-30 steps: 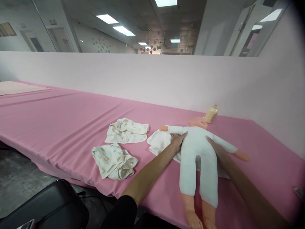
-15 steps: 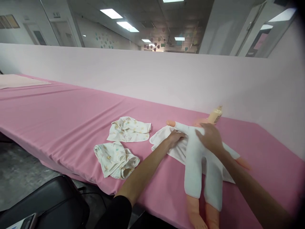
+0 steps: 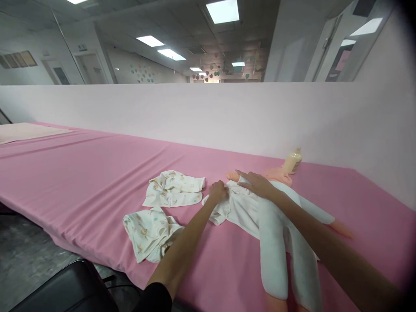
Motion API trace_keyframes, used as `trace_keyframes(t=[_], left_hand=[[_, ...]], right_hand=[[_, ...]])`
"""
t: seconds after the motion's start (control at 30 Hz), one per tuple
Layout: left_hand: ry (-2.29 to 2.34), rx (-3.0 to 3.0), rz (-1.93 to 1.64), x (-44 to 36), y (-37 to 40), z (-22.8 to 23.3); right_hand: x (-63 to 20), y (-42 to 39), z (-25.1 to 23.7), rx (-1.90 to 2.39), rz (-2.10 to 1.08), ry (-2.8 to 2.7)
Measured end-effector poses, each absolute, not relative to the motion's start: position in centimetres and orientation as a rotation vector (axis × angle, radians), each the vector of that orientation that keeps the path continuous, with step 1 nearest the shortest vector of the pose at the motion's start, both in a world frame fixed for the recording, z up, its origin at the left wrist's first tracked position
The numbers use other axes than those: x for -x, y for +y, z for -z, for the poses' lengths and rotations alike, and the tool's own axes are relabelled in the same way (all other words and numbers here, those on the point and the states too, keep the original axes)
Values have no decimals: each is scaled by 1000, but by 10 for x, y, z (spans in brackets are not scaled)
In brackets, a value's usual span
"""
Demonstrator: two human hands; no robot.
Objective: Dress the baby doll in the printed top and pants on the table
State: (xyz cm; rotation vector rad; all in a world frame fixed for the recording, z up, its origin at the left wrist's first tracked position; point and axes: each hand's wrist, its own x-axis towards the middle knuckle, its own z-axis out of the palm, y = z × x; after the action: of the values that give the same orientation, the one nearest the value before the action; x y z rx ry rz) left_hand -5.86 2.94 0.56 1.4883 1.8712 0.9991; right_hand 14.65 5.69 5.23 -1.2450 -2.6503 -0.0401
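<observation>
A baby doll (image 3: 279, 242) in a pale suit lies on its back on the pink table cover (image 3: 81, 173), head toward the wall. Beneath its left side lies a white garment (image 3: 240, 210). My left hand (image 3: 217, 191) pinches the edge of that garment beside the doll's outstretched arm. Laid flat, my right hand (image 3: 256, 184) presses on the doll's upper arm and shoulder with its fingers spread.
Two printed baby garments lie left of the doll, one (image 3: 173, 189) farther back and one crumpled (image 3: 147, 229) near the table's front edge. A cream bottle (image 3: 292, 161) stands by the doll's head against the pale partition wall (image 3: 195, 112). A black chair (image 3: 68, 290) sits below the table edge.
My right hand moved from the doll's side up to its chest, then left onto its arm and shoulder. My left hand closed on the white garment's edge. The doll's legs swung right.
</observation>
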Motion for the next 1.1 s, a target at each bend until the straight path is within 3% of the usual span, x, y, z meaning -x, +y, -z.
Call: trace_keyframes(t=[0.2,0.43,0.77,1.1], left_hand=[[1672,-1410,-967,89,33,-43],[1542,-1223,-1167,72,21,-75],[1457,-1259,-1327,35,20,-88],[1210,-1507,-1094,-8,6,-82]], right_hand=[[-143,53,-47,1306,21,-2675],[-142,50,-48,1312,-62,-2734],[-111,24,-42,1423,322,-2790],[-152,48,-64,1398,17,-2627]])
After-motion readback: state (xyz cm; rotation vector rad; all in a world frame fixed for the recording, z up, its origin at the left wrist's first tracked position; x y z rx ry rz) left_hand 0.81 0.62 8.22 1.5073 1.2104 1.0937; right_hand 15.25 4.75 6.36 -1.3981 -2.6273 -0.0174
